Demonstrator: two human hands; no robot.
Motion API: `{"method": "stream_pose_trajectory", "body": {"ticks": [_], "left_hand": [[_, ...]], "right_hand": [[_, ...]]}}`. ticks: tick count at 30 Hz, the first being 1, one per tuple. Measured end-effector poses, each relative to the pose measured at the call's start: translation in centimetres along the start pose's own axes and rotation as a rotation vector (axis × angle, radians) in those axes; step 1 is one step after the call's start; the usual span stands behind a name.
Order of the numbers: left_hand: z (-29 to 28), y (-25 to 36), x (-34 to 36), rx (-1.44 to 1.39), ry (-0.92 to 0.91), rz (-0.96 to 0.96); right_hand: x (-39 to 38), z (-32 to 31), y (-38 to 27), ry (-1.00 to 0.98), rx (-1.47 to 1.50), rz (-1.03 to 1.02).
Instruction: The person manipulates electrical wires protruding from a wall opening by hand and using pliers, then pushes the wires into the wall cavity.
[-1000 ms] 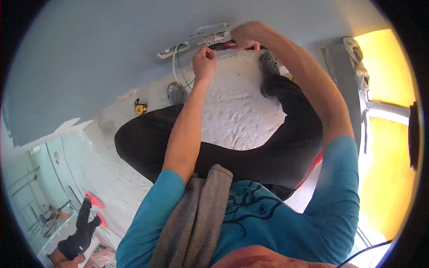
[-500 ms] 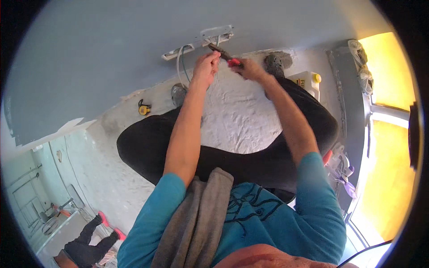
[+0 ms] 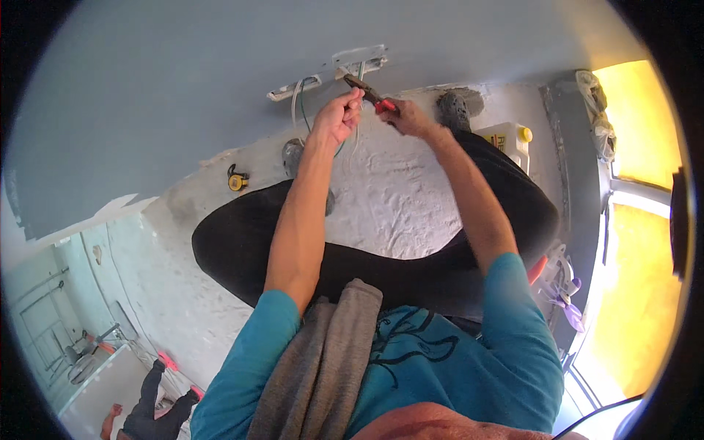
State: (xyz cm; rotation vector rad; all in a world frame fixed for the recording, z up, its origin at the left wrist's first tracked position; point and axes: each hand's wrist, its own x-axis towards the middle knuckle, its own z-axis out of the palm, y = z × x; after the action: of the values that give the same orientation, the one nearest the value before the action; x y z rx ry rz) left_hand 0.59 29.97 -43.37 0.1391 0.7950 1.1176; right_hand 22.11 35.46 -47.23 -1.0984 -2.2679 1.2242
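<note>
My right hand [image 3: 408, 118] is wrapped round the red handles of a pair of pliers [image 3: 364, 92]. The dark jaws point up and left, in front of the right-hand wall box [image 3: 374, 63]. Just below the jaws, my left hand [image 3: 339, 119] pinches at a thin wire [image 3: 361, 71] from that box. Its fingertips almost meet the jaws, and the wire's end is too small to make out. White and green wires [image 3: 295, 103] hang from the left-hand wall box [image 3: 286, 91] and pass behind my left hand.
The grey wall stands right ahead, above a rough whitish floor [image 3: 396, 191]. A yellow tape measure [image 3: 236, 180] lies left of my shoe. A white jug with a yellow cap [image 3: 516, 143] stands at my right knee. At the lower left another person [image 3: 150, 403] is near a light panel.
The hands and pliers stay at the right-hand box, with only a slight shift. My left fingers have loosened a little. The other person at lower left has moved, and their hand now shows.
</note>
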Motion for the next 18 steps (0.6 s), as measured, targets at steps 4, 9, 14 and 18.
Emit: {"method": "stream_pose_trajectory", "body": {"ticks": [4,9,14,18], "left_hand": [[-0.4,0.1,-0.2,0.167,0.053,0.095],[0.0,0.0,-0.6,0.391,0.137,0.259],[-0.2,-0.2,-0.7,0.386,0.082,0.371],[-0.6,-0.1,-0.7,0.404,0.073,0.344]], "right_hand": [[0.5,-7.2,-6.0,-0.247,-0.273,0.196],[-2.9,-9.9,-8.3,-0.414,-0.249,0.402],[-8.1,-7.3,-9.0,-0.325,0.018,0.634],[-10.5,-4.9,-7.6,-0.246,0.093,0.608]]}}
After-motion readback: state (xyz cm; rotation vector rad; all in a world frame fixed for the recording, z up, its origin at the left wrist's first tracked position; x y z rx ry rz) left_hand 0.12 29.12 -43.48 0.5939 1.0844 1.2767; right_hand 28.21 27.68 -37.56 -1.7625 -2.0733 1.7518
